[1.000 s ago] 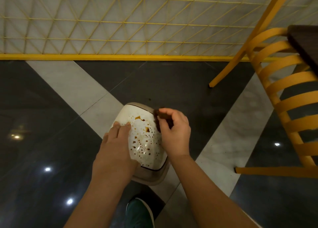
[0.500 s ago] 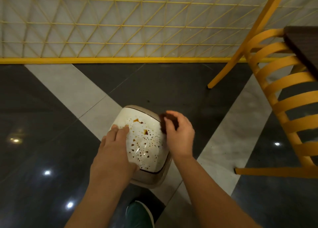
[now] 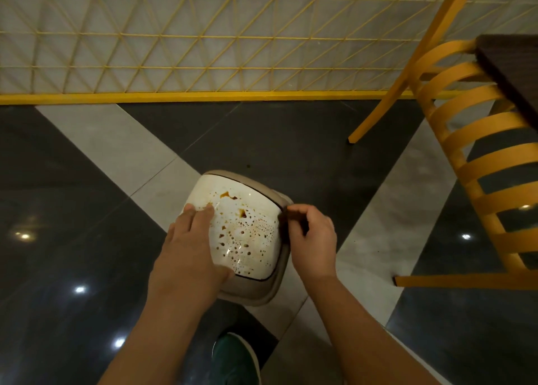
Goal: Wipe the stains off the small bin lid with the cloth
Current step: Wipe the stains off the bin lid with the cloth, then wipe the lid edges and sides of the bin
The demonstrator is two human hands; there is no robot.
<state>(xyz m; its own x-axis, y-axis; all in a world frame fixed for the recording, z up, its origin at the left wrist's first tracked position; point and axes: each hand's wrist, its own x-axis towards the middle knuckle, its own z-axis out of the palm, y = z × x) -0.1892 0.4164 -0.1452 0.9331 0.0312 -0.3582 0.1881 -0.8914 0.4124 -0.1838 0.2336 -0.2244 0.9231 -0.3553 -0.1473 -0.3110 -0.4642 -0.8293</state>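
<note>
Stained lid (image 3: 247, 227) between both hands.

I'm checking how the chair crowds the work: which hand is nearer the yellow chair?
Right. The right hand is at the lid's right edge, the side toward the chair; the left hand rests on the lid's left side, farther away.

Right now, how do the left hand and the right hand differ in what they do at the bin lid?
The left hand lies flat and open on the stained white bin lid, empty; the right hand is closed around a dark cloth. The left hand rests on the lid's left side; the right hand sits at its right edge, beside the stains. Both are bare.
</note>
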